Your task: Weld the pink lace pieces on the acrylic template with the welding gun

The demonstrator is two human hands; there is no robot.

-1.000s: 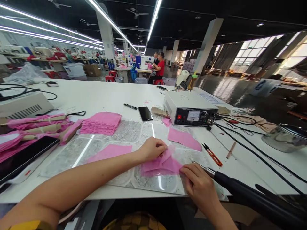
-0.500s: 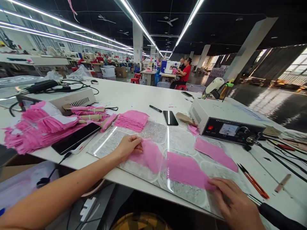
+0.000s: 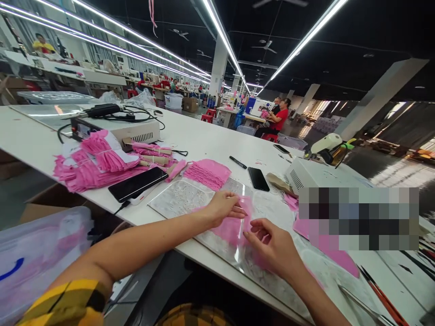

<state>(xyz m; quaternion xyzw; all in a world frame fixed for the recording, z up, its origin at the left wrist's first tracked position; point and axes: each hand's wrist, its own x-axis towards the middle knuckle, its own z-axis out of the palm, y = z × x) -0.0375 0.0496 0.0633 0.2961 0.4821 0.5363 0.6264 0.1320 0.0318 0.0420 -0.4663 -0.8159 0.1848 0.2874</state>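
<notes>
Left hand (image 3: 222, 209), fingers bent, pinches the edge of a sheer pink fabric panel (image 3: 229, 232), which lies at 5 o'clock from it on the grey marbled board (image 3: 176, 199). Right hand (image 3: 273, 244), thumb parted from curled fingers, shows no hold; now just beside at 4 o'clock, formerly well apart. Panel stack (image 3: 208, 174) sits at 11 o'clock from left hand, black smartphone (image 3: 258, 179) at 1.
</notes>
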